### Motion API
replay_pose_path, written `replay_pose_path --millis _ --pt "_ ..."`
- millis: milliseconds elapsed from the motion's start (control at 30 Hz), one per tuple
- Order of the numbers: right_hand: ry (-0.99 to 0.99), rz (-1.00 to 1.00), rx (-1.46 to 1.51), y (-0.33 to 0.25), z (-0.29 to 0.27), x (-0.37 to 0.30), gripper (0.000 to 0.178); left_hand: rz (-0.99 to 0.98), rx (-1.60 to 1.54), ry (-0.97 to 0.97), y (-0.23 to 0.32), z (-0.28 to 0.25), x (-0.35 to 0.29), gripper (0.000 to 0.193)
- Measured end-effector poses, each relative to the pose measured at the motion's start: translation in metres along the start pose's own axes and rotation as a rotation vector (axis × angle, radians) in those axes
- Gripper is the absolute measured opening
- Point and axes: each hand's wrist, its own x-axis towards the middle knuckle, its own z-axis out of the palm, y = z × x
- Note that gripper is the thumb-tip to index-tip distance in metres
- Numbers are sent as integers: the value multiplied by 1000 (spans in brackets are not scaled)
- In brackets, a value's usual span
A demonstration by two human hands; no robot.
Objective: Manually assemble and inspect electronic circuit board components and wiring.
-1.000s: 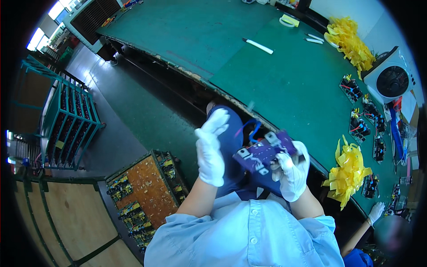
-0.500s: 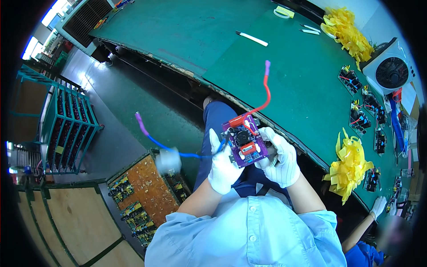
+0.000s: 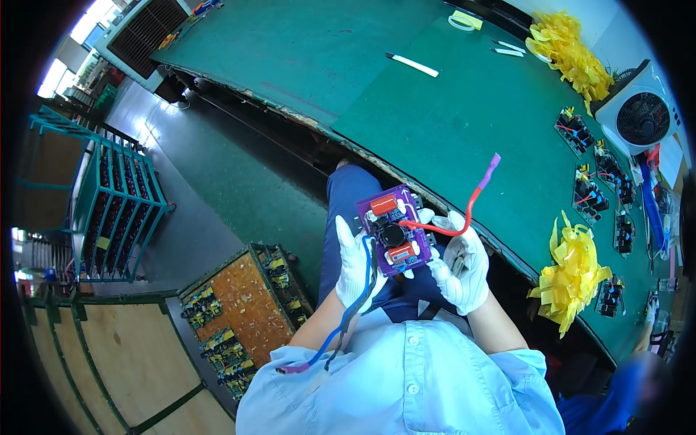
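Note:
A purple circuit board (image 3: 392, 233), with red box-shaped parts and a round black coil, is held over my lap. My left hand (image 3: 355, 264), in a white glove, grips its left edge with the thumb pointing up. A blue wire (image 3: 339, 330) with a purple end and a thinner black wire (image 3: 351, 317) run down across that hand and forearm. My right hand (image 3: 464, 267), also gloved, has curled fingers at the board's right edge. From the board a red wire (image 3: 470, 210) with a purple tip arches over the right fingers. The board's underside is hidden.
The green workbench (image 3: 348, 72) bears a white pen-like tool (image 3: 412, 64), yellow strip bundles (image 3: 571, 275), several boards (image 3: 591, 196) and a fan (image 3: 641, 116). To the left stand a wooden tray (image 3: 232, 304) of boards and a teal rack (image 3: 116, 210). A co-worker (image 3: 609, 395) sits at lower right.
The board has turned slightly in my hands. Its blue wire has swung from the far left down over my left forearm, and the red wire has tipped to the right.

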Motion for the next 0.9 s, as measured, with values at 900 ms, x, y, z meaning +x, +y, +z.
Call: replay_pose_path --millis 900 --pt "-11 408 -4 -13 3 0 46 0 -400 -258 -4 -38 1 85"
